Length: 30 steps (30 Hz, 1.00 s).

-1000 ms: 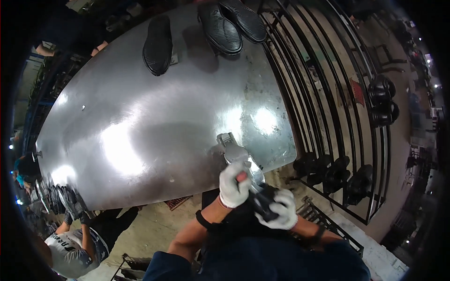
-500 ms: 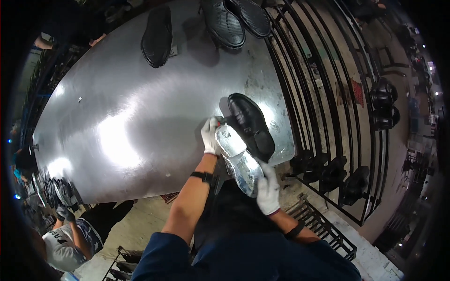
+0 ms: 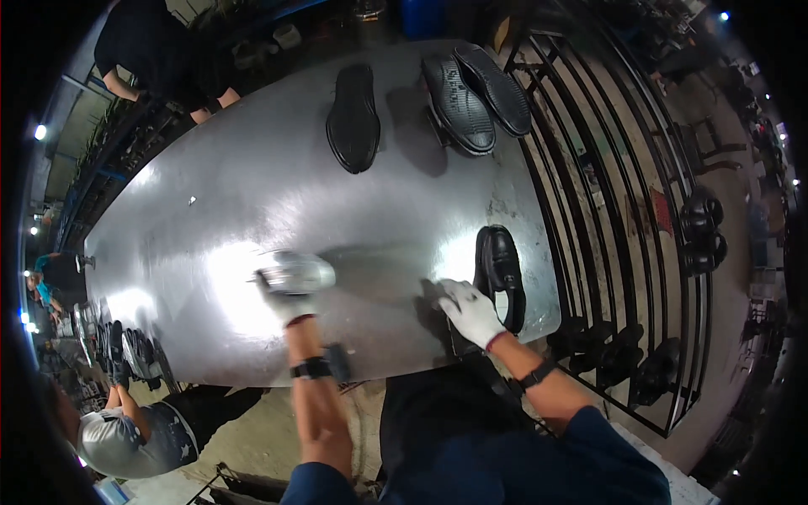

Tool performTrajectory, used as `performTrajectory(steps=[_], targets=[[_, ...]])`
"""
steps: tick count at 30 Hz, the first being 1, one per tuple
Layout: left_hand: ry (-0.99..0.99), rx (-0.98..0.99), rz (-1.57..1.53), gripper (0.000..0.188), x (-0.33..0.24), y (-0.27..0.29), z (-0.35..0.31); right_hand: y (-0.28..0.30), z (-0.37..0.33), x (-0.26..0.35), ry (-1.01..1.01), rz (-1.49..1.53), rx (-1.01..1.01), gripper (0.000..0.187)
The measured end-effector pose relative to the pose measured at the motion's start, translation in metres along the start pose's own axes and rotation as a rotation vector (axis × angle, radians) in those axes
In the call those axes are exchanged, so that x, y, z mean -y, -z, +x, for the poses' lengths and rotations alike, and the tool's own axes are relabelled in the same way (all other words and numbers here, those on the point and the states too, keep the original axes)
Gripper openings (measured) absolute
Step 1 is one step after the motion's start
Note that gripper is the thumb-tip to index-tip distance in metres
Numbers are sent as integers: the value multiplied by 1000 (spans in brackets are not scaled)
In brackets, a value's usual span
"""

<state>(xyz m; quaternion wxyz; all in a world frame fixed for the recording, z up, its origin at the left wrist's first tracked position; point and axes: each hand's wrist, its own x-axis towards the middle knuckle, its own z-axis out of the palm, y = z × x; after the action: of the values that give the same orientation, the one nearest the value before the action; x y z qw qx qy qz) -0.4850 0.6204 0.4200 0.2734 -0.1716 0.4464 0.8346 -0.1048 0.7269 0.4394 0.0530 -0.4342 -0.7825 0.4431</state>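
Leather gleams in the head view: a glossy black slip-on shoe sits at the near right of the smooth grey sheet-metal tabletop, its long axis running away from the wearer, rounded toe pointing to the far side. Just left of it lies the white-gloved right hand, fingers extended and loosely spread — whether it touches the shoe I cannot tell. Well apart, over the table's bright glare, the white-gloved left hand grips a shiny silver rounded piece, blurred — its long axis seems to run sideways, ends indistinct. Beyond, three black ribbed soles face up, lengthwise to the far edge.
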Motion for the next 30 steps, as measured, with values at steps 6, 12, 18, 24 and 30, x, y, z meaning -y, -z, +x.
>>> performTrajectory(steps=[6, 12, 18, 24, 30], targets=[[-241, 44, 411, 73, 5, -32, 39, -29, -12, -73, -315, -51, -159, 72], [370, 697, 407, 52, 102, -257, 24, -10, 0, -97, -509, 243, -131, 93], [139, 518, 416, 54, 158, -218, -28, -4, 8, -110, -471, 479, -15, 81], [451, 514, 517, 52, 196, -35, -115, 69, 2, -41, -212, 1362, -51, 76], [44, 867, 1187, 42, 217, -19, -14, 47, -62, -20, -236, 1015, 119, 97]])
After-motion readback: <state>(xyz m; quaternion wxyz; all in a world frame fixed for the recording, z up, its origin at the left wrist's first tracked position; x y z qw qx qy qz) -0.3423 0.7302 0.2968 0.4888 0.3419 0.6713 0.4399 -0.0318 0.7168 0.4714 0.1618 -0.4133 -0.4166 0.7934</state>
